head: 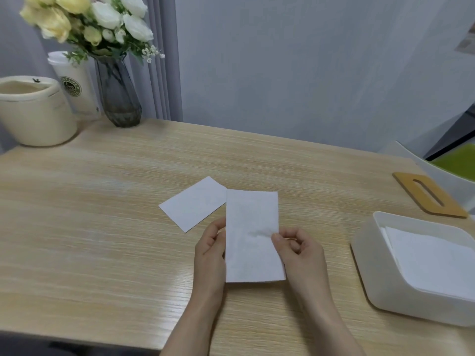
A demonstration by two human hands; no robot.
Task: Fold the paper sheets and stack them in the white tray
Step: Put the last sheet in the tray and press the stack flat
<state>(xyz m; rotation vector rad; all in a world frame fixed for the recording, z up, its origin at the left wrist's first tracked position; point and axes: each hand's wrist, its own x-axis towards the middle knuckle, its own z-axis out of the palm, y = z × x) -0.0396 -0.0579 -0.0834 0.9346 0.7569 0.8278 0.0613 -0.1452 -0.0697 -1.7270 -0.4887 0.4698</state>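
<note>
A folded white paper sheet (250,235) is held upright-lengthwise just above the wooden table. My left hand (209,249) grips its left edge, fingers curled behind it. My right hand (298,249) pinches its right edge between thumb and forefinger. Another white sheet (192,204) lies flat on the table just beyond, partly behind the held one. The white tray (365,268) stands at the right with white folded paper (431,260) inside it.
A wooden lid with a slot (429,195) lies beyond the tray. At the back left stand a cream pot (33,111), a white cup (74,86) and a glass vase of flowers (118,93). A green chair seat (457,161) shows at the right edge.
</note>
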